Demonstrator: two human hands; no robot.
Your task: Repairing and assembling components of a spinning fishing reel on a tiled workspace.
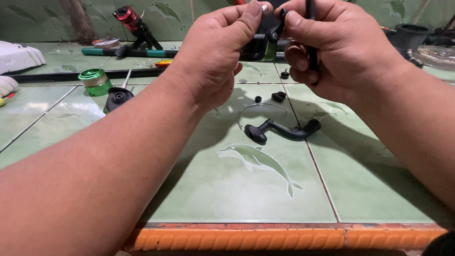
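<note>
Both hands up at 12 o'clock of the head view, above the green tiled counter (265, 199). Left hand (215, 52) pinches a small silver piece (264, 7) between thumb and forefinger tip; other fingers curled loosely. Right hand (332, 47) is clenched around a thin black rod (313, 57) running down through the fist, and its thumb and forefinger press on a small black reel part (275, 32). The reel part sits between the two hands, at 3 o'clock of the left hand's fingertips, touching the right thumb. The silver piece is just beside it, at its 11 o'clock.

Below the hands, on the counter at 6 o'clock: black reel handle (282, 130) lying flat, a thin wire bail (258, 110) arcing just above it, and small black bits (278, 96) near the tile seam.

At 9 o'clock of the left hand: green spool (94, 80) standing upright, black reel body (117, 97) just beside it. Red-and-black reel (130, 21) at 10 o'clock, far edge.

At 3 o'clock, far right: black cup-shaped container (410, 35), contents not visible; glass dish (438, 54) beside it, contents unclear.
</note>
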